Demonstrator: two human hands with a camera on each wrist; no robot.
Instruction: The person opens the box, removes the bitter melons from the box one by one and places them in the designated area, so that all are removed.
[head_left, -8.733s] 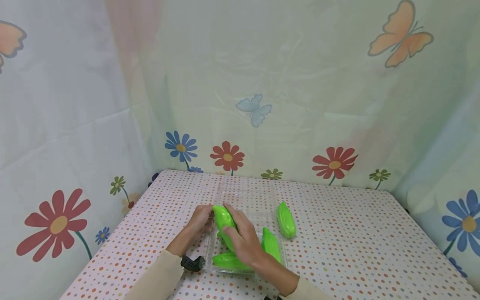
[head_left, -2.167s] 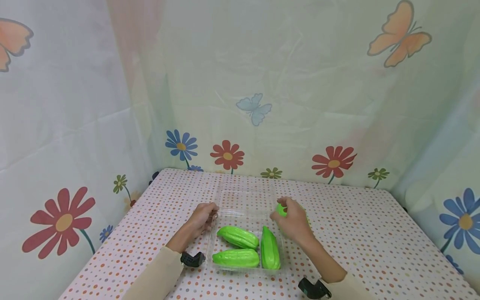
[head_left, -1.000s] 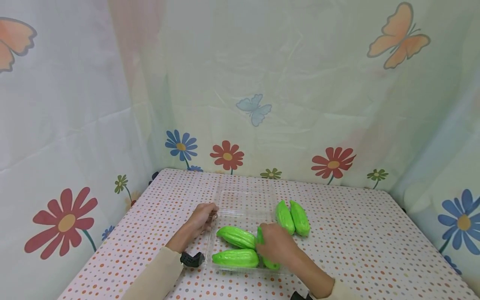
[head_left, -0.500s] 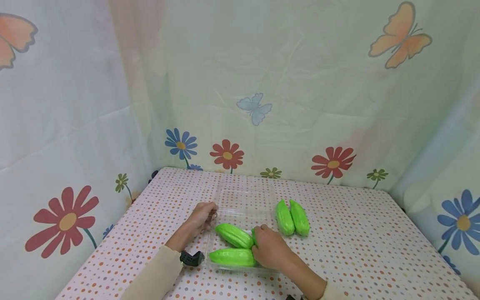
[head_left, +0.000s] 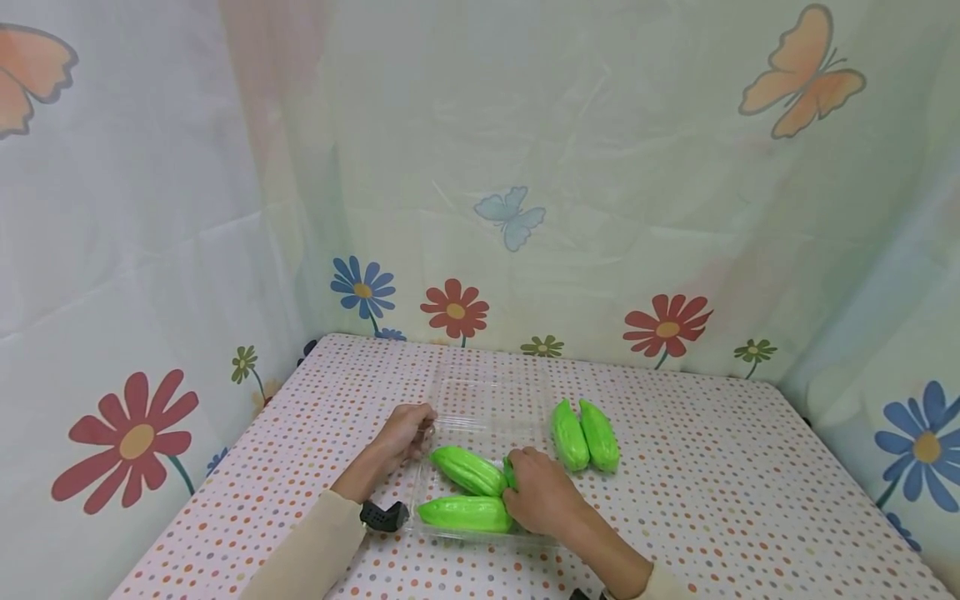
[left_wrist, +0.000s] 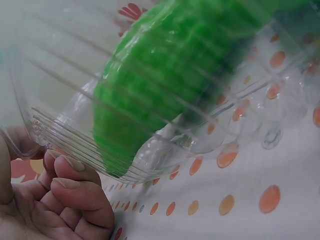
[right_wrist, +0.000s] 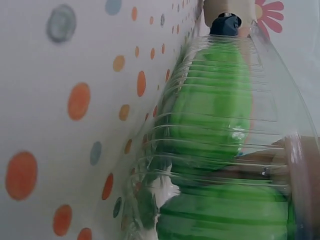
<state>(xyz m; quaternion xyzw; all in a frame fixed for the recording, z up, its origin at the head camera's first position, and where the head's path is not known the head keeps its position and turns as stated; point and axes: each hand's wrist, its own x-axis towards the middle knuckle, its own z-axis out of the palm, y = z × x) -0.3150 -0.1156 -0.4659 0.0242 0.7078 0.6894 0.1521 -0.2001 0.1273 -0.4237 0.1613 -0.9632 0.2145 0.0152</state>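
A clear plastic clamshell box (head_left: 487,537) lies open on the table, its lid (head_left: 491,396) folded back. My left hand (head_left: 401,429) pinches the box's left edge near the hinge; curled fingers (left_wrist: 80,192) show there in the left wrist view. Inside lie a ridged green bitter melon (head_left: 468,471) at a slant and another bitter melon (head_left: 465,514) along the front. My right hand (head_left: 543,496) reaches into the right side and grips a third bitter melon (head_left: 510,473), mostly hidden by the hand. In the right wrist view, a bitter melon (right_wrist: 212,105) shows through the ribbed wall.
Two more bitter melons, a left one (head_left: 570,436) and a right one (head_left: 599,436), lie side by side on the dotted tablecloth (head_left: 697,483), right of the box. A printed cloth backdrop (head_left: 600,167) surrounds the table's back and sides.
The right hand laid a bitter melon beside the one outside, then came back into the box and took hold of the right-hand one. The other two inside shifted slightly left. The left hand stayed put.
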